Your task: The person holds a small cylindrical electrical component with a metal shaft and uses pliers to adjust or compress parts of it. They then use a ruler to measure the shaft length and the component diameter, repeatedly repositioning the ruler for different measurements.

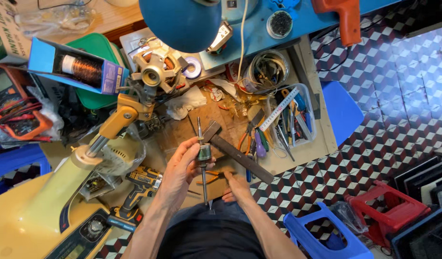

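My left hand (178, 173) holds a small motor rotor (203, 152), a dark cylinder on a long thin steel shaft that points away from me over the bench. My right hand (236, 188) rests low near my lap, close to the shaft's near end; whether it grips anything I cannot tell. A dark metal hammer (240, 154) lies diagonally on the wooden work surface just beyond the rotor. Orange-handled pliers (210, 177) lie under my hands.
A clear tray of hand tools and a ruler (288, 120) sits right. A yellow fan body (48, 192), cordless drill (140, 184), multimeter (15, 103), boxed copper wire spool (82, 68), motor stator (156, 72) and blue lamp shade (180, 21) crowd the left and back. Plastic stools (321, 235) stand on the tiled floor.
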The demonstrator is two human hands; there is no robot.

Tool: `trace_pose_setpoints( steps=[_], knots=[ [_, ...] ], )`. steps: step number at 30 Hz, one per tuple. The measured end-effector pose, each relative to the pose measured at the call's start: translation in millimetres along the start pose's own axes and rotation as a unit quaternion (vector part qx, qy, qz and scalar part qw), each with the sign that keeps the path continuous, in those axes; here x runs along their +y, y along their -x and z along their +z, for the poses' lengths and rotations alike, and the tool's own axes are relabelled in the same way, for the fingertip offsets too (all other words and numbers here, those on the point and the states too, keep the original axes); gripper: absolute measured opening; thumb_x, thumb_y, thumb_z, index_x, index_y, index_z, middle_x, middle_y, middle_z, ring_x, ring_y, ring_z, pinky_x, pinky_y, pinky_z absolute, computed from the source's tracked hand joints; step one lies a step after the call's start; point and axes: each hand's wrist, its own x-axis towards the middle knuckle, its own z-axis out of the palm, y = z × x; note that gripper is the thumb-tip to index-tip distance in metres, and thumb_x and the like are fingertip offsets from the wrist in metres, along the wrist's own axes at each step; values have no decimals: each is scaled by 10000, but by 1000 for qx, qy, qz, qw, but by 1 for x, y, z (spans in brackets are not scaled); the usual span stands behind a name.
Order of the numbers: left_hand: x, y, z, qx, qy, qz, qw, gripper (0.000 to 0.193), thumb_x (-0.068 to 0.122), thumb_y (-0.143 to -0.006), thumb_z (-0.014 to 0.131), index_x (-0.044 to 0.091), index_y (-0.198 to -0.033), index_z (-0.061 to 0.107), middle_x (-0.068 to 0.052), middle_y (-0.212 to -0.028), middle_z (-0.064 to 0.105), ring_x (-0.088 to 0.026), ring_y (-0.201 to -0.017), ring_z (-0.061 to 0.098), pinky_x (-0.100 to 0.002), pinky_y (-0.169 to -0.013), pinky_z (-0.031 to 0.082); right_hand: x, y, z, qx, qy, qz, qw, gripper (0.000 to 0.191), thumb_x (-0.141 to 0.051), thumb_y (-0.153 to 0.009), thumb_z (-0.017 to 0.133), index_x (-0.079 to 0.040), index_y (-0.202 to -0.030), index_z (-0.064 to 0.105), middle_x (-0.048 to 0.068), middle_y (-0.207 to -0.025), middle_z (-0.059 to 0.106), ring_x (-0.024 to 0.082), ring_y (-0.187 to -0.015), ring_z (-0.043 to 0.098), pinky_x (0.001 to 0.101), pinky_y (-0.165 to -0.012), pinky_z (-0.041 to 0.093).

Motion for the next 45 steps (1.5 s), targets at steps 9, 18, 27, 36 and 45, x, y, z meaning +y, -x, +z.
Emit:
trace_pose_setpoints(
  steps=[9,18,27,36,45],
  knots=[
    [-5,14,6,-44,-22,14,999,555,217,-920,675,62,-1406,458,-74,-1135,636,-187,-998,685,-351,-900,588,23,-17,26,137,-36,-147,979,359,-330,-960,623,13,-978,726,207,-892,772,254,-676,748,344,-550,604],
    [11,11,-5,8,-255,76,964,521,270,-908,722,107,-1372,550,-24,-915,632,-103,-762,613,-282,-650,563,6,71,-42,-15,-59,-279,958,239,-164,-961,584,-35,-1153,644,127,-836,739,106,-495,528,224,-450,411],
    [18,6,-7,5,-327,192,925,527,256,-879,745,83,-1348,577,-6,-995,670,-102,-891,628,-270,-774,531,-53,138,-41,-9,239,-336,911,304,-196,-1006,595,-70,-1282,620,181,-734,665,146,-538,549,279,-493,463],
    [26,-6,0,64,-381,168,907,527,266,-842,716,73,-1318,597,-52,-915,689,-139,-826,648,-305,-750,542,-104,140,-23,117,490,-479,719,297,-117,-900,595,-25,-1183,599,177,-938,655,364,-843,683,482,-743,551],
    [21,-31,-8,25,-320,190,928,497,313,-865,763,41,-1252,608,-81,-946,692,-154,-856,651,-315,-755,545,-121,142,-9,148,512,-500,682,222,-129,-838,666,-77,-1051,631,136,-854,605,344,-849,628,483,-724,522]
  ],
)
